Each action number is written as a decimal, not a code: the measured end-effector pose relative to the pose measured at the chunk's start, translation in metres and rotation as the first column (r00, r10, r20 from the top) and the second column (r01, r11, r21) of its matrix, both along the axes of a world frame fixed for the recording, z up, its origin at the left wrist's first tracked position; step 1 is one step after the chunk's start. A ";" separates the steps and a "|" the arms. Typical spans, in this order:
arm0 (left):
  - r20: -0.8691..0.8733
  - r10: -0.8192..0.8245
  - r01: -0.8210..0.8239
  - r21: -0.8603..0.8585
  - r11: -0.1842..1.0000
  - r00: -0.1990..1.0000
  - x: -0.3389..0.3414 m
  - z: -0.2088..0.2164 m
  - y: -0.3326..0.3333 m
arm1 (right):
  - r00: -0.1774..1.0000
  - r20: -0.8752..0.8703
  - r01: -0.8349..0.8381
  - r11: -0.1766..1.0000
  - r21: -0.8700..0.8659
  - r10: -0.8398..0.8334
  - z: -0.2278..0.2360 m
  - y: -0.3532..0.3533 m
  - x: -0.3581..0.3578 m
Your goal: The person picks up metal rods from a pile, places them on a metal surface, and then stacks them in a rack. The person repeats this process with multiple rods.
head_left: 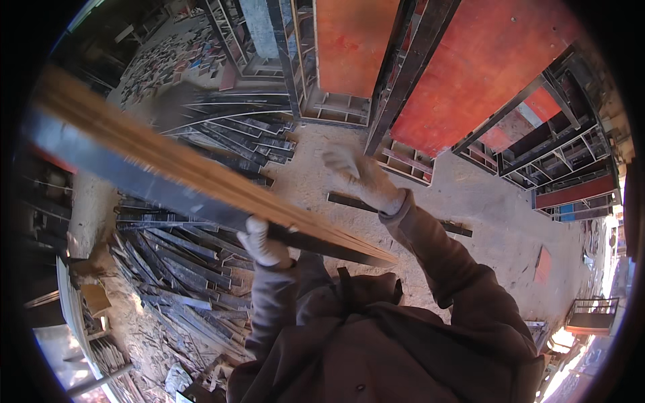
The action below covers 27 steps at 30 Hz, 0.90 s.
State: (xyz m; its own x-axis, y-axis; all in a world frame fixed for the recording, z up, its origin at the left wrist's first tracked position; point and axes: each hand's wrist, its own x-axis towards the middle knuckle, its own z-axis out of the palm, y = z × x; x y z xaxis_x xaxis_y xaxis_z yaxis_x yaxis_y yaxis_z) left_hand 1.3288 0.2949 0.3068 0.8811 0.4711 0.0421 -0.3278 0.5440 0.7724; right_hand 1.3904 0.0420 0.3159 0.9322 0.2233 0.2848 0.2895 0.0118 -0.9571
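Note:
A long beam-like piece of wood [191, 201], with a blue-black face and a pale brown, layered-looking edge, slants from the far left down to just in front of my body. My left hand [265, 245], in a pale glove, is closed on its dark side near the lower end; part of the grip is hidden. My right hand [363, 180], gloved too, is raised to the right of the wood and apart from it. Its fingers are stretched out, slightly blurred, with nothing in them. Beneath that hand, a dark strip [353, 201] lies on the floor.
Heaps of dark strips lie left [178, 262] and farther ahead [235, 138]. Large orange-red panels [470, 74] stand ahead right beside dark slatted frames [551, 154]. A small reddish board piece [543, 264] rests on the dusty floor at right. Scattered scraps [181, 57] cover the far left.

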 end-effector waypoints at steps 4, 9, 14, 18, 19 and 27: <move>0.197 -0.380 0.372 0.078 0.925 0.904 0.085 0.009 -0.069 | 0.930 0.359 0.150 0.975 -0.166 -0.082 0.151 0.029 0.083; 0.167 -0.585 0.448 0.490 0.748 0.793 0.171 0.018 -0.132 | 0.879 0.416 0.206 0.972 0.113 -0.234 0.270 -0.029 0.138; -0.043 -0.608 0.395 0.796 0.458 0.792 0.266 0.023 -0.154 | 0.906 0.369 0.129 0.966 0.224 -0.207 0.308 -0.060 0.159; -0.062 -0.501 0.238 0.925 0.296 0.863 0.341 -0.005 -0.160 | 0.772 0.427 0.413 0.882 0.228 -0.472 0.256 -0.056 0.245; -0.143 -0.472 0.255 0.949 0.182 0.870 0.360 -0.010 -0.160 | 0.772 0.416 0.430 0.877 0.213 -0.480 0.238 -0.063 0.269; -0.565 -0.207 0.600 0.771 0.213 0.799 0.351 -0.197 -0.013 | 0.875 0.017 0.482 0.869 -0.108 -0.484 0.038 -0.184 0.494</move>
State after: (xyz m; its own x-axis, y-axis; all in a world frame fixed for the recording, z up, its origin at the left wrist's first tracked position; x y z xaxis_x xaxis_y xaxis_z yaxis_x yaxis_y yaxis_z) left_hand 1.6794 0.2819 0.1094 0.9849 -0.1222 -0.1223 0.0345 -0.5543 0.8316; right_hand 1.8849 -0.1424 0.3535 0.9343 -0.2276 0.2745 0.2229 -0.2278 -0.9478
